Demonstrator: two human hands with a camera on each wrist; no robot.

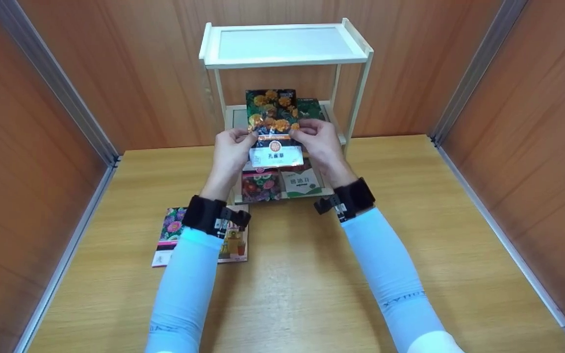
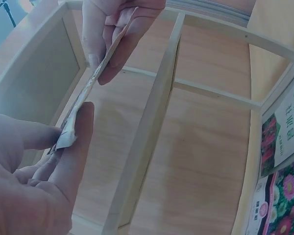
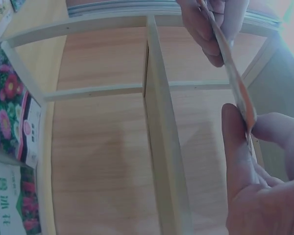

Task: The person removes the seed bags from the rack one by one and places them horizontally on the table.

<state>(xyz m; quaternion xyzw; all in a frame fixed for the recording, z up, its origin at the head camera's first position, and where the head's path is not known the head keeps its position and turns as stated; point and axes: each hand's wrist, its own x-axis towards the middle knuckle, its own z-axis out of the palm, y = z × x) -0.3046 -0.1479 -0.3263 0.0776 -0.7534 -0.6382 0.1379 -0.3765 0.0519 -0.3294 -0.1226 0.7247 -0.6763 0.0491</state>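
Orange-flowered, the packet (image 1: 275, 128) is held before the pale rack (image 1: 287, 63), midway between left hand (image 1: 231, 151) and right hand (image 1: 322, 145) — fingers of each pinching a long edge, long axis pointing away from the person.

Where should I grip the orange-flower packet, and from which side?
Pinch the orange-flower packet by both side edges near mid-height, coming from left and right, as the left hand and right hand do. Edge-on in the wrist views, it looks thin and slightly bent, so thumb-in-front pinches should suit it.
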